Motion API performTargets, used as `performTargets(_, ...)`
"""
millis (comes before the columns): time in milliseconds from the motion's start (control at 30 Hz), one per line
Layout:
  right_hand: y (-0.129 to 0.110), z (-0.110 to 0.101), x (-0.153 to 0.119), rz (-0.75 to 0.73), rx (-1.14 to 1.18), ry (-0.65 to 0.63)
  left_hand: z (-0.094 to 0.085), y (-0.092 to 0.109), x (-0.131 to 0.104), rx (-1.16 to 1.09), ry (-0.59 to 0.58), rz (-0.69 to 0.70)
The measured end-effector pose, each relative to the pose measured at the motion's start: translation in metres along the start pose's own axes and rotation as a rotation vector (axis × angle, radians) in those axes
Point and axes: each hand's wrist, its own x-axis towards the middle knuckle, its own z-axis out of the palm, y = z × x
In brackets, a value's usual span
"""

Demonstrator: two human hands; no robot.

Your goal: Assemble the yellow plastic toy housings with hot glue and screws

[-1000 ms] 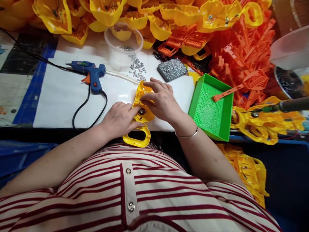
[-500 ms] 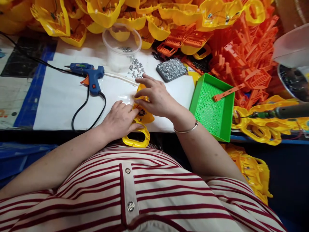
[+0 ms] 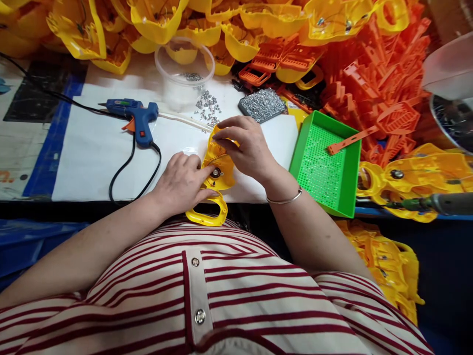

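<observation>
A yellow plastic shell half (image 3: 227, 180) with a loop handle (image 3: 207, 219) lies near the table's front edge, its hollow side up. Inside it are a round dark part with a pale centre (image 3: 215, 172) and thin wires. My left hand (image 3: 179, 178) grips the shell's left side, thumb near the handle and forefinger beside the round part. Bent over the far end of the shell is my right hand (image 3: 252, 150), thumb and fingertips drawn together in a pinch. Whatever lies between those fingertips is too small to make out.
A blue glue gun (image 3: 142, 116) with its cord lies left. Beyond my hands are loose screws (image 3: 209, 106), a clear tub (image 3: 185, 74) and a black tray of screws (image 3: 262, 105). On the right are a green basket (image 3: 349, 172), orange parts (image 3: 388, 84) and a hanging screwdriver (image 3: 443, 203).
My right hand has shifted slightly right and toward me, its fingers more drawn together over the shell. My left hand keeps its grip. The hanging screwdriver has swung slightly toward me.
</observation>
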Motion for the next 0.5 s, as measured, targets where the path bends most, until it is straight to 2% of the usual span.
performTargets(133,0.012,0.008,-0.019,0.146,0.081,0.233,0.002,-0.001,-0.003,0.062,0.105,0.051)
performTargets(300,0.024,0.023,-0.032,0.250,0.290,0.460,0.001,-0.006,-0.001,0.049,0.066,0.157)
performTargets(400,0.029,0.031,-0.031,0.285,0.363,0.493,-0.002,-0.007,0.003,0.025,0.046,0.178)
performTargets(500,0.031,0.032,-0.029,0.289,0.341,0.455,-0.005,-0.006,0.006,0.027,0.034,0.180)
